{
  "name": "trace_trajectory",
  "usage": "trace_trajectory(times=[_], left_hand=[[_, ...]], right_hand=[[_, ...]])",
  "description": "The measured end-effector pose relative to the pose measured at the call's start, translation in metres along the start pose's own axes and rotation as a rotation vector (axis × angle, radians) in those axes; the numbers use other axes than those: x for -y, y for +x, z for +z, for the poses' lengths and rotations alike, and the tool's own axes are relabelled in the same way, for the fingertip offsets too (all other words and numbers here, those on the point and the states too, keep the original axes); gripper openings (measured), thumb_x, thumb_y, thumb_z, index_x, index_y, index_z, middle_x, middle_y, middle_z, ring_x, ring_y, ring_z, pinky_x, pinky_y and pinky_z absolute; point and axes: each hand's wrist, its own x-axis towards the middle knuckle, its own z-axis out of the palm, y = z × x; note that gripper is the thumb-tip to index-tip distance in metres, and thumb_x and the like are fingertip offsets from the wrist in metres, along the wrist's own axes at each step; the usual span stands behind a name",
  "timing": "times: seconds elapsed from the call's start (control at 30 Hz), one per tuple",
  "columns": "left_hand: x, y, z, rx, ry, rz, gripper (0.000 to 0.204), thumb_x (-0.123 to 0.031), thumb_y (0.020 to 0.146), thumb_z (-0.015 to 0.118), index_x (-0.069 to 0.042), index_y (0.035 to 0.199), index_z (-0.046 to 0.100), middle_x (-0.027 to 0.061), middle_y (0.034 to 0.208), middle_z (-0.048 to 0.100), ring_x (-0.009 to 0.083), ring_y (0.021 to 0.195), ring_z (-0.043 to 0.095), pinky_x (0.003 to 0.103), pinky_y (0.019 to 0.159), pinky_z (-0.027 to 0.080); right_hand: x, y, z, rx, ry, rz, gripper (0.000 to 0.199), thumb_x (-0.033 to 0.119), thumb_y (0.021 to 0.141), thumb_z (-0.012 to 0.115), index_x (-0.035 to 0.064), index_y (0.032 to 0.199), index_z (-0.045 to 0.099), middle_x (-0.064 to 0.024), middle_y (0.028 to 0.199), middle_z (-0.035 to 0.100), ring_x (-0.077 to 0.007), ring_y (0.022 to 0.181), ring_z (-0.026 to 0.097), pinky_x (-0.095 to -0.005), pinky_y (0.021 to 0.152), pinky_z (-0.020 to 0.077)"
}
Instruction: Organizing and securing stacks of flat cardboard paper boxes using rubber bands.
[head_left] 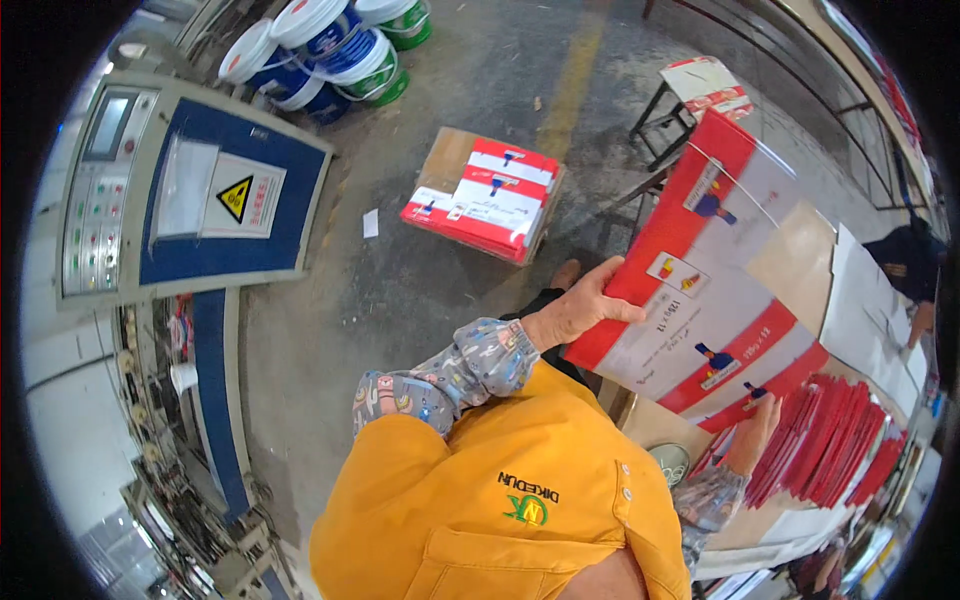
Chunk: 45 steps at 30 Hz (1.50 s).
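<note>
The worker in the orange shirt [500, 490] stands at the desk [800, 258], holding up a flat red-and-white carton [690, 290] that covers the desk's left part; whether its underside touches the desk I can't tell. The left hand [578, 308] grips the carton's left edge, fingers curled under it and thumb pressed on top. The right hand [755, 438] is at the carton's near right corner, over the desk; its fingers are bent at the edge, mostly hidden, so I can't say how firmly they hold. A strap [732, 182] runs across the carton's far end.

On the desk, right of that hand, leans a row of red cartons [830, 440], with a white sheet [868, 315] behind. Left of the desk, a pile of flat cartons [485, 200] sits on the floor [400, 290]. Well left of the desk are buckets [330, 55] and a blue-panelled machine [215, 250]. Past the desk's far left side stands a stool [705, 85].
</note>
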Motion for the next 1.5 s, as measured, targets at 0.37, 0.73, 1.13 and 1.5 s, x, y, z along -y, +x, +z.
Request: trace_trajectory(times=[0.37,0.73,1.13,1.5], left_hand=[[-0.088,-0.048,-0.037,-0.356,0.385,0.271,0.037,-0.010,0.069,0.077,-0.003,0.099,0.056,0.0089,0.096,0.064,0.0163,0.092,0.060,0.030,0.082,0.048],[-0.154,-0.018,-0.117,-0.300,1.599,0.956,0.017,-0.010,0.066,0.063,-0.005,0.081,0.055,0.0101,0.078,0.056,0.0271,0.078,0.057,0.036,0.070,0.044],[-0.217,-0.039,-0.241,-0.102,1.686,0.760,0.020,-0.015,0.061,0.071,-0.010,0.074,0.057,0.0036,0.072,0.056,0.0199,0.078,0.058,0.033,0.074,0.042],[-0.146,-0.061,-0.348,-0.826,0.058,0.299,0.065,-0.024,0.074,0.079,0.001,0.124,0.045,0.0126,0.119,0.056,0.0214,0.107,0.056,0.037,0.093,0.043]], right_hand=[[0.124,-0.007,0.155,-0.075,-0.478,-0.652,0.045,0.016,0.090,0.065,-0.0014,0.126,0.046,-0.0090,0.114,0.053,-0.0178,0.101,0.052,-0.0313,0.088,0.0425],[0.230,-0.025,0.398,0.790,-1.240,-1.121,0.052,0.007,0.062,0.072,0.0035,0.111,0.055,-0.0101,0.102,0.059,-0.0277,0.097,0.058,-0.0387,0.084,0.0455],[0.225,-0.035,0.470,0.922,-1.028,-0.986,0.038,0.007,0.058,0.073,0.0079,0.093,0.056,-0.0087,0.079,0.057,-0.0319,0.076,0.057,-0.0406,0.067,0.0451],[0.216,0.077,0.545,1.055,-0.544,0.104,0.039,0.007,0.072,0.070,-0.0001,0.109,0.058,-0.0072,0.092,0.066,-0.0161,0.073,0.064,-0.0283,0.068,0.0527]])
